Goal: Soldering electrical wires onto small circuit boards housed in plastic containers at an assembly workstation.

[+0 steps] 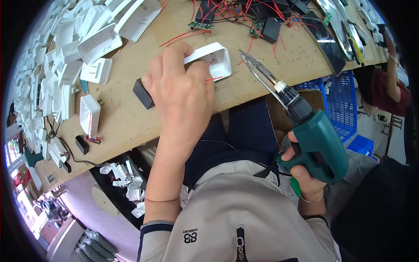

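Observation:
My left hand [181, 85] is closed round a white plastic housing [221, 63], an open box shape with red wires coming out of it. The housing rests on the tabletop, its left part covered by my fingers. At the left edge of that hand sits a black rectangular block [143, 94], partly hidden. My right hand [301, 163] grips a green pistol-shaped soldering gun [323, 144]. Its thin metal tip and the bent tube beside it point up and left, a little right of the housing and apart from it.
White plastic housings [70, 52] lie heaped along the left. Black blocks, circuit boards [200, 27] and red wires spread across the back. Blue crates [341, 105] stand off the table's right edge, near another person [393, 87]. A black bin [124, 179] of white parts sits below left.

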{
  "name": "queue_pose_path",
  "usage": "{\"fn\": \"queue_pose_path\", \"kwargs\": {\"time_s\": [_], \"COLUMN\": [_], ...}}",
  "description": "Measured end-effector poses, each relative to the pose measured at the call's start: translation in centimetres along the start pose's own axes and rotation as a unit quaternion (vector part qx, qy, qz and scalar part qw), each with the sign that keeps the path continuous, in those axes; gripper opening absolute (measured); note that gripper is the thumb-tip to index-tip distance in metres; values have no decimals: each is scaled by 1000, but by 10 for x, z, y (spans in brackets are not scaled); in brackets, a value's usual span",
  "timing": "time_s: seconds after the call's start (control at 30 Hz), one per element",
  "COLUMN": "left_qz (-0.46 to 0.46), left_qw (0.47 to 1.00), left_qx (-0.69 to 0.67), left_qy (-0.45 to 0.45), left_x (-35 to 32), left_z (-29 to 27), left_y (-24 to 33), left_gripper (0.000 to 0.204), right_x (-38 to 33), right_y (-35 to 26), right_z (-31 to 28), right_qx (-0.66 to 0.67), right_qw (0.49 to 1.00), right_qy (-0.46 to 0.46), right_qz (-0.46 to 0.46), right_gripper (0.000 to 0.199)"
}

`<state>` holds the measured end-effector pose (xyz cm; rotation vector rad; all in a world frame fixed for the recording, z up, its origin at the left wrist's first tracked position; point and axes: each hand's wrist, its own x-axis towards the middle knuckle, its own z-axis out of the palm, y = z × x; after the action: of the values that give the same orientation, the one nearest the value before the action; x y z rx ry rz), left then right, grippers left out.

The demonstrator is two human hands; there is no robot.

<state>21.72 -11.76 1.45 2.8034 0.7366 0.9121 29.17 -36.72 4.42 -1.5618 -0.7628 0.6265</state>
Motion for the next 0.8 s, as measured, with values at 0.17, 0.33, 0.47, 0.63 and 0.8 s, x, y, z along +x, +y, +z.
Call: {"fn": "queue_pose_path", "kwargs": {"time_s": [0.17,0.33,0.47,0.63,0.8], "left_qz": [-2,-27,-15,17,66], "left_qw": [1000,998,995,991,977], "left_qx": [-8,-49,-98,-131,-175], "left_qy": [6,-34,-16,22,98], "left_x": [-2,-5,-12,-24,-29], "left_z": [-2,-18,-24,-24,-13], "left_y": [-4,-3,-7,-15,-21], "left_gripper": [13,25,36,42,29], "right_x": [2,3,6,9,11], "right_y": [-4,-2,-2,1,0], "right_z": [8,11,13,14,18], "right_qx": [15,5,-1,-6,-5], "right_qw": [1000,999,998,998,998], "right_qy": [24,50,56,51,54], "right_qz": [13,11,-1,-27,-34], "right_gripper": [61,62,63,62,58]}}
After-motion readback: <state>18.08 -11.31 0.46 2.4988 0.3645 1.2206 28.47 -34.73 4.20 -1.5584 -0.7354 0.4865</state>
